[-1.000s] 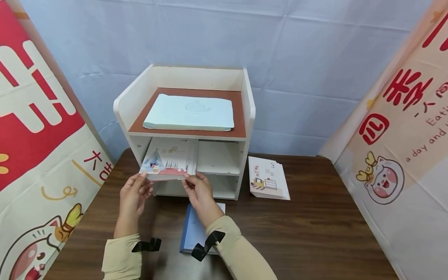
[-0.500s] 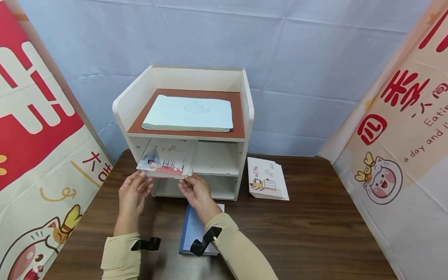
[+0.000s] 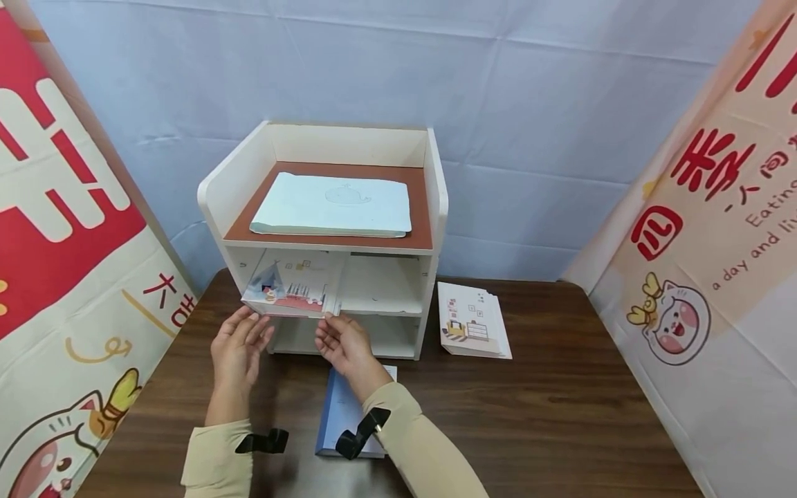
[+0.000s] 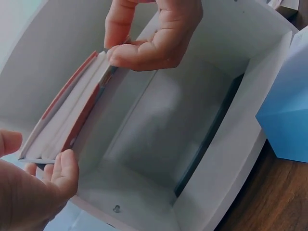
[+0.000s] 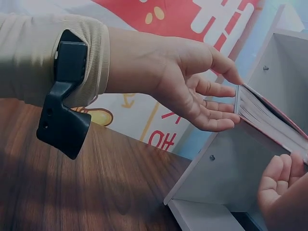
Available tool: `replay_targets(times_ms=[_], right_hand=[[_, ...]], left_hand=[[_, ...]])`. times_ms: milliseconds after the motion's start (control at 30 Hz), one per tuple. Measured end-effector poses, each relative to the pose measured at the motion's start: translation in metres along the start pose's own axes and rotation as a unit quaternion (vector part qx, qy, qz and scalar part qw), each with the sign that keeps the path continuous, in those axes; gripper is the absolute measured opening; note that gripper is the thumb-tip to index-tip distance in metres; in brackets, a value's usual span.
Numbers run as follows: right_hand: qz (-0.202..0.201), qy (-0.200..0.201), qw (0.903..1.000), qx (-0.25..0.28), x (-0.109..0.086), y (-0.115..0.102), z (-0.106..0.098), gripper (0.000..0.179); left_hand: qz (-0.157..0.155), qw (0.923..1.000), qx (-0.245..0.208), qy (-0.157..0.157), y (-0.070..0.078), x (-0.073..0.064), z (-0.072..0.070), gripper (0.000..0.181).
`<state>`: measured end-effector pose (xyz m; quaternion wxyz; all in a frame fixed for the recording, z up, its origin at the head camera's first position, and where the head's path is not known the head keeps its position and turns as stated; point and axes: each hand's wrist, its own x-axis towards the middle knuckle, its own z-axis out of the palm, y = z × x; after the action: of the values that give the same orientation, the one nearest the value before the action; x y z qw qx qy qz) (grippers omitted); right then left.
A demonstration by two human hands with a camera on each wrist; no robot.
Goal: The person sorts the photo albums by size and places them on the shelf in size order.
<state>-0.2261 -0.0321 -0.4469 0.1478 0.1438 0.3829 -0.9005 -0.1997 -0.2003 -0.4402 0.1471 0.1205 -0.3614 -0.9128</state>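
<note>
Between both hands is a small stack of thin books [image 3: 292,290] with a cartoon scene on the top cover. It lies mostly inside the left half of the middle shelf, its front edge at the opening. My left hand [image 3: 236,342] pinches the left front corner, thumb above and fingers at the edge, as the right wrist view shows. My right hand [image 3: 347,346] pinches the right front corner between thumb and index finger. The left wrist view shows red cover edges and pale pages [image 4: 67,113]. All this is in a white desk shelf [image 3: 429,297] with a brown top.
On the shelf's top lies a pale sketchbook [image 3: 336,207] with a whale drawing. Right of the shelf, another stack of cartoon-covered books [image 3: 472,321] rests on the wooden table [image 3: 548,408]. A blue book [image 3: 339,418] lies in front, partly under my right forearm.
The held books have gone slightly deeper into the middle shelf and a little to the left. Both hands have moved with them, their hold kept.
</note>
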Motion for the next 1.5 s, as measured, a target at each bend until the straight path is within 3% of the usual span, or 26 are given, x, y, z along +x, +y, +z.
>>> replay_targets(times_ms=[200, 333, 467, 567, 667, 767, 867, 1033, 1167, 1267, 1333, 1433, 1500], right_hand=[[-0.008, -0.033, 0.9950, -0.094, -0.022, -0.001, -0.016, 0.008], [-0.023, -0.066, 0.9849, -0.159, -0.032, -0.004, -0.024, 0.013], [-0.038, -0.070, 0.9717, -0.223, -0.038, -0.007, -0.030, 0.013], [-0.059, -0.075, 0.9556, -0.279, -0.042, -0.010, -0.035, 0.015], [-0.083, -0.084, 0.9339, -0.338, -0.045, -0.013, -0.042, 0.019], [-0.104, -0.092, 0.9106, -0.389, -0.051, -0.017, -0.048, 0.021], [-0.127, -0.104, 0.8892, -0.427, -0.055, -0.023, -0.052, 0.019], [-0.170, -0.141, 0.8507, -0.477, -0.058, -0.032, -0.060, 0.020], [-0.192, -0.163, 0.8034, -0.540, -0.066, -0.041, -0.065, 0.020], [-0.198, -0.165, 0.7433, -0.617, -0.072, -0.045, -0.070, 0.022], [-0.195, -0.163, 0.6876, -0.680, -0.076, -0.048, -0.074, 0.028], [-0.182, -0.160, 0.6011, -0.762, -0.081, -0.050, -0.079, 0.039], [-0.170, -0.152, 0.5580, -0.798, -0.084, -0.051, -0.081, 0.044]], left_hand=[[-0.020, 0.9936, 0.109, 0.022, -0.009, -0.021, -0.002, 0.027], [0.000, 0.9873, 0.157, 0.023, -0.014, -0.030, -0.006, 0.024], [0.012, 0.9807, 0.194, 0.019, -0.020, -0.035, -0.007, 0.016], [0.027, 0.9688, 0.246, 0.008, -0.026, -0.039, -0.007, 0.016], [0.054, 0.9461, 0.319, -0.005, -0.030, -0.044, -0.008, 0.018], [0.090, 0.9144, 0.394, -0.028, -0.032, -0.048, -0.010, 0.021], [0.118, 0.8778, 0.461, -0.053, -0.035, -0.049, -0.012, 0.022], [0.156, 0.8022, 0.571, -0.075, -0.041, -0.049, -0.015, 0.024], [0.212, 0.7459, 0.624, -0.096, -0.046, -0.049, -0.017, 0.026], [0.234, 0.6952, 0.668, -0.125, -0.049, -0.050, -0.018, 0.028], [0.226, 0.6557, 0.704, -0.153, -0.052, -0.052, -0.016, 0.030], [0.187, 0.6015, 0.750, -0.202, -0.057, -0.057, -0.011, 0.034], [0.161, 0.5709, 0.772, -0.229, -0.061, -0.060, -0.007, 0.037]])
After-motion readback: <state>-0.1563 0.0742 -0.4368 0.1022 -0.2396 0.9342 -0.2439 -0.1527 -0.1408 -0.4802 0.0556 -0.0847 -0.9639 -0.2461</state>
